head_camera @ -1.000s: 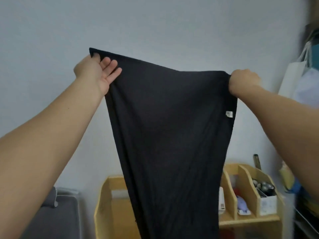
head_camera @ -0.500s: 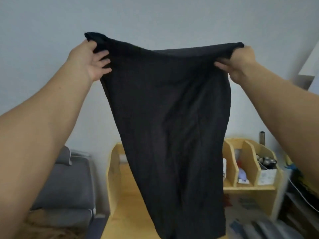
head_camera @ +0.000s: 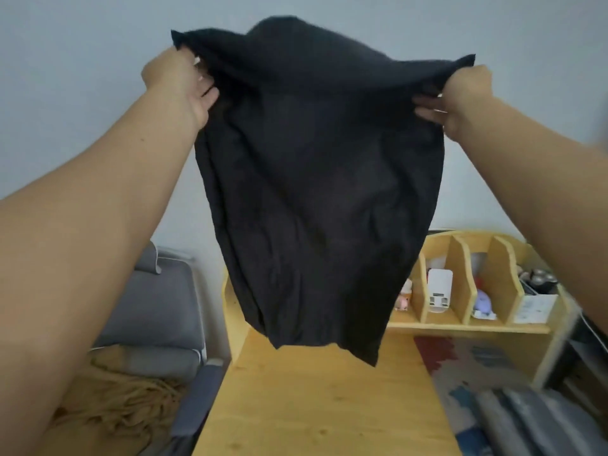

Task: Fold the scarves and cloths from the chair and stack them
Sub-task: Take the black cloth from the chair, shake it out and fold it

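A: Why is the black cloth (head_camera: 316,192) held high above the wooden table (head_camera: 322,399)?

B: Its top corners are pinched by the left hand (head_camera: 179,82) and the right hand (head_camera: 460,97), probably so that it hangs flat for folding.

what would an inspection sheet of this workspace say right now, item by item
surface: wooden table, bare top in view, nothing lying where the cloth hangs.
job's things: black cloth held up in the air, lower edge clear of the table; mustard fringed scarf heaped on the grey chair.
clutter: wooden desk organiser with a white box and small items in its slots.
hands: left hand and right hand each grip a top corner of the cloth.
cables: nothing seen.
surroundings: plain pale wall; patterned rug at right.
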{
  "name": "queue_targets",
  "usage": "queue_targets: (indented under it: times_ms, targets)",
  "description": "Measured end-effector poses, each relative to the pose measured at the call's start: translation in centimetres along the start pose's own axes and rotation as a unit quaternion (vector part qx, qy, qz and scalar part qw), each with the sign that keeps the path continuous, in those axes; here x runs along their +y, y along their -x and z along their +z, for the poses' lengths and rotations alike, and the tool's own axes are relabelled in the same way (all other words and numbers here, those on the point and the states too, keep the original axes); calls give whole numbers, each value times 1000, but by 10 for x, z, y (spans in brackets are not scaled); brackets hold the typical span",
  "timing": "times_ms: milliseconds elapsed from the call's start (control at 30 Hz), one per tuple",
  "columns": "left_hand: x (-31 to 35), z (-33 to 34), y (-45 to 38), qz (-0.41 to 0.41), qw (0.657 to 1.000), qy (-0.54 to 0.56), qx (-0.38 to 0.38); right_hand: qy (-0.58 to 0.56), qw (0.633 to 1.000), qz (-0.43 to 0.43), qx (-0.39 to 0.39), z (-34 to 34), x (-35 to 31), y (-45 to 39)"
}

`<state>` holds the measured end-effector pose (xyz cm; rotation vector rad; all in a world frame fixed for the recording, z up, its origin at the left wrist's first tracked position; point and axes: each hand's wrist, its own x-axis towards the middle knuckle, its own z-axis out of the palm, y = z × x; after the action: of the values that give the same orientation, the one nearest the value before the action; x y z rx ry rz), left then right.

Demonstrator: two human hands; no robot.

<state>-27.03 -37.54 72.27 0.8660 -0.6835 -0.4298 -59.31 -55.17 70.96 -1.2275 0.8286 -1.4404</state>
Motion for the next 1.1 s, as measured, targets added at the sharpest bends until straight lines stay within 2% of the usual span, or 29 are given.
queue_targets:
  times_ms: [100, 167, 200, 233, 267, 333, 367, 400, 433, 467, 533, 567, 600, 700, 800, 967, 1100]
  targets:
    - [0, -12, -2, 36, 992, 103, 63, -56, 998, 20, 17, -3, 0, 5]
    - [7, -16, -2, 89, 980, 164, 66, -129, 989, -58, 48, 1, -5, 5]
    - [11, -18, -4, 114, 977, 171, 59, -122, 986, -99, 62, 4, -10, 5]
    - [16, -18, -8, 126, 979, 147, 58, -97, 986, -121, 62, 8, -13, 1]
    - [19, -19, -12, 115, 987, 82, 73, -59, 992, -101, 51, 12, -14, -3]
    - [19, -22, -10, 28, 990, -110, 78, 45, 999, 18, -11, 13, -10, -1]
    - [17, -25, -9, -33, 985, -159, 63, 92, 993, 65, -32, 10, -6, -2]
    - [16, -27, -7, -66, 984, -157, 59, 100, 991, 88, -32, 8, -3, 0]
    - [19, -28, -6, -61, 990, -109, 70, 66, 994, 81, -20, 8, -4, 1]
    - [23, -26, -5, -25, 996, -25, 81, -10, 999, 37, -3, 10, -8, -1]
    - [34, -18, -1, 90, 981, 127, 115, -139, 985, -98, 4, 17, -19, -4]
    - [42, -11, -1, 129, 974, 137, 127, -160, 977, -140, -4, 22, -25, -5]
    - [46, -6, -3, 143, 974, 121, 125, -153, 978, -145, -1, 29, -29, -7]
    - [51, -1, -8, 90, 990, 67, 87, -113, 991, -59, 35, 30, -37, -10]
    - [64, 4, -10, 126, 987, 51, 89, -99, 992, -41, 70, 24, -48, -14]
    - [77, 23, 6, 229, 964, 85, 109, -56, 957, -227, 173, 22, -58, -29]
    - [77, 33, 23, 276, 949, 109, 109, -70, 948, -250, 183, 28, -65, 4]
